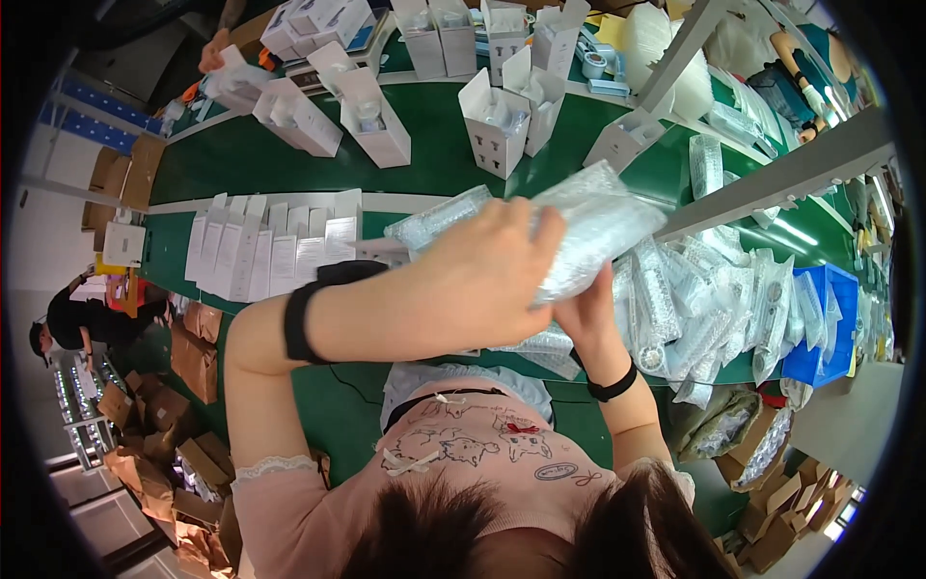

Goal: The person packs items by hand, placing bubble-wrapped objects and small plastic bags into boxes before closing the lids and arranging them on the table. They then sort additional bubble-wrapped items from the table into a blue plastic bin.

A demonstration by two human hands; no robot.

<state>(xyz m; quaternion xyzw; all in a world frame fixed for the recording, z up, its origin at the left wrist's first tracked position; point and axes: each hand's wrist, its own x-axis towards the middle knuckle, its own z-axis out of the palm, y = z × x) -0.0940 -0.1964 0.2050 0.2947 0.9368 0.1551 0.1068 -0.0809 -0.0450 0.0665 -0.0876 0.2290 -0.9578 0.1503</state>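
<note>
A clear bubble-wrap pouch [603, 227] is tilted up in front of me above the bench's near edge. My right hand [586, 307] grips it from below, with the fingers partly hidden behind it. My left hand [492, 261] reaches across, its fingers curled and closed on the pouch's left end. What lies inside the pouch cannot be made out. Just beyond my left hand is another bubble-wrapped item [439, 220], partly covered by the hand. To my right, a heap of bubble-wrapped parts [690, 304] spreads over the bench, close to my right wrist.
Rows of white boxes [256, 246] stand at the left. Open white cartons [497, 125] line the green conveyor [434, 169]. A blue bin [834, 328] sits at the right, below a slanting metal post [772, 179]. Another person's hand [214, 50] is at the far left.
</note>
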